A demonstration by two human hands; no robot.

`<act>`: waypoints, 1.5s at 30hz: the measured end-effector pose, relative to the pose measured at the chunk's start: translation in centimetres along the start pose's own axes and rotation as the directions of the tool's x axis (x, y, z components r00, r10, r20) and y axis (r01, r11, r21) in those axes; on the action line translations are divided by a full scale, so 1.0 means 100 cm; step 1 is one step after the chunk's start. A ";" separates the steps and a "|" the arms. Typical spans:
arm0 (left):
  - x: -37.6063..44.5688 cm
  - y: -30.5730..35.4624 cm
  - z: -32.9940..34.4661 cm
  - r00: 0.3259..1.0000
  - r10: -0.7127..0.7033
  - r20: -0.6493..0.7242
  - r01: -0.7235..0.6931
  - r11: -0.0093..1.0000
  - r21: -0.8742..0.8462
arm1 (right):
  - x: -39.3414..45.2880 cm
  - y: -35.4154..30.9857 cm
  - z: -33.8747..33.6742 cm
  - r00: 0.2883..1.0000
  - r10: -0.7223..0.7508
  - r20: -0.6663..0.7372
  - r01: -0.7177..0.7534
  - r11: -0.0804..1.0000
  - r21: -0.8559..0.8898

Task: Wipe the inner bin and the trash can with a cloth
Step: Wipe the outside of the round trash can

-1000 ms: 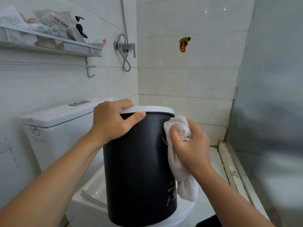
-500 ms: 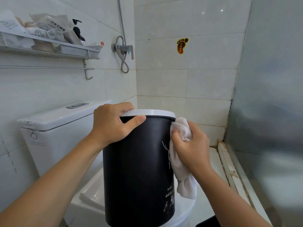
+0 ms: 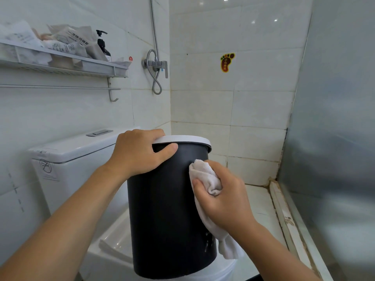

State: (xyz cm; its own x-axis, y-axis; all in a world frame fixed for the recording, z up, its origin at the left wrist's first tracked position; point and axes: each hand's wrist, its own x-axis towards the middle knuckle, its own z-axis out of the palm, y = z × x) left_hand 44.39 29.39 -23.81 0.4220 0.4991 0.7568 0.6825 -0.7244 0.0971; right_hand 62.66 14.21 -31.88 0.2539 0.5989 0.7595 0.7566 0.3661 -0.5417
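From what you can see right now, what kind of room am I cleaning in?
A bathroom, most likely a small one with a shower corner. The toilet tank sits at the left, a shower valve with hose is mounted on the tiled wall.

The scene is bright and evenly lit, with soft, cool white light that seems to come from overhead – small round glints sit high on the glossy wall tiles (image 3: 239, 15). Shadows are faint and diffuse; a pale one lies under the wall shelf (image 3: 81, 66). The black trash can (image 3: 162, 209) reads as a matt dark mass with little surface detail, only a dull sheen along its right side. Wide-angle distortion bends straight lines near the edges – the tile joints and the shower pipe (image 3: 153, 23) lean and curve. The frosted panel (image 3: 334, 118) at right looks smeared and hazy. Focus is fairly sharp at centre and softer toward the corners.
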 end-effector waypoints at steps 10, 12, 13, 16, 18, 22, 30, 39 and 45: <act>0.000 0.042 0.026 0.994 0.101 0.044 -0.109 0.970 0.219 | -0.002 0.011 0.009 1.000 -0.011 0.012 0.011 0.997 -0.073; 0.005 0.036 0.035 0.999 0.044 0.019 -0.047 0.978 0.202 | -0.006 0.013 0.010 0.996 -0.035 0.076 0.045 0.990 -0.131; 0.007 0.032 0.039 1.000 0.019 0.009 -0.020 0.980 0.196 | -0.009 0.013 0.012 0.992 -0.054 0.113 0.072 0.985 -0.158; 0.012 0.027 0.046 1.000 -0.023 -0.016 0.025 0.985 0.171 | -0.014 0.013 0.017 0.982 -0.068 0.174 0.107 0.969 -0.224; 0.015 0.027 0.050 0.999 -0.034 -0.021 0.037 0.988 0.152 | -0.015 0.013 0.018 0.978 -0.069 0.196 0.115 0.965 -0.234; 0.023 0.027 0.050 0.996 -0.087 0.009 0.085 0.984 0.157 | -0.017 0.021 0.019 0.981 -0.043 0.190 0.088 0.968 -0.233; 0.026 -0.017 0.052 0.967 -0.253 0.036 0.253 0.968 -0.002 | -0.040 0.034 0.013 0.948 -0.034 0.315 0.076 0.990 -0.120; 0.020 -0.031 0.047 0.975 -0.212 0.070 0.221 0.961 -0.168 | -0.045 0.027 0.012 0.918 -0.173 0.357 0.252 0.949 -0.189; 0.024 -0.020 0.046 0.971 -0.225 0.079 0.231 0.970 -0.078 | -0.039 0.037 0.020 0.984 0.020 0.177 0.016 0.980 -0.200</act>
State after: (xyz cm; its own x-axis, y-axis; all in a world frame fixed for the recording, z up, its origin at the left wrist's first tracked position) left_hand 46.85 34.22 -25.17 0.3034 0.6849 0.6625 0.7125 -0.6247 0.3195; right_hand 63.26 14.60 -37.54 0.1585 0.7224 0.6731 0.8659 0.2258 -0.4463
